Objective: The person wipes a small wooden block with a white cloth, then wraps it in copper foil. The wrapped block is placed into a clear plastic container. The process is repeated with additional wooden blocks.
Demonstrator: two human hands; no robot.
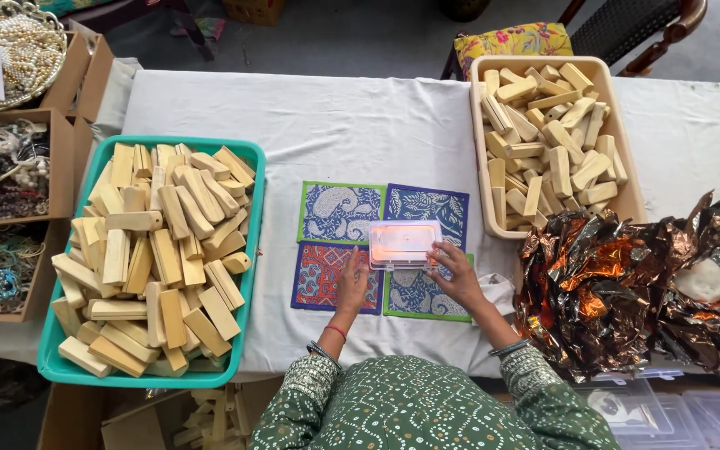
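Green patterned sleeves lead to both hands: the left hand (352, 283) and right hand (457, 277) each grip an edge of the clear plastic box (403, 243) over four patterned mats (339, 212); keeping it level looks wise, wooden-block trays (252, 208) flanking on the worktop (352, 117).

We look down on a white-clothed table (360, 125); our left hand (352, 283) and right hand (458, 279) both touch a small clear plastic box (403, 243) with a pinkish glow, resting on four patterned mats (339, 212); a green tray (252, 154) of pale wooden blocks (156, 250) sits to the left; a beige tray (627, 175) of similar blocks sits upper right; crumpled copper foil (618, 283) lies right; cardboard boxes of beads (2, 175) line the left edge.
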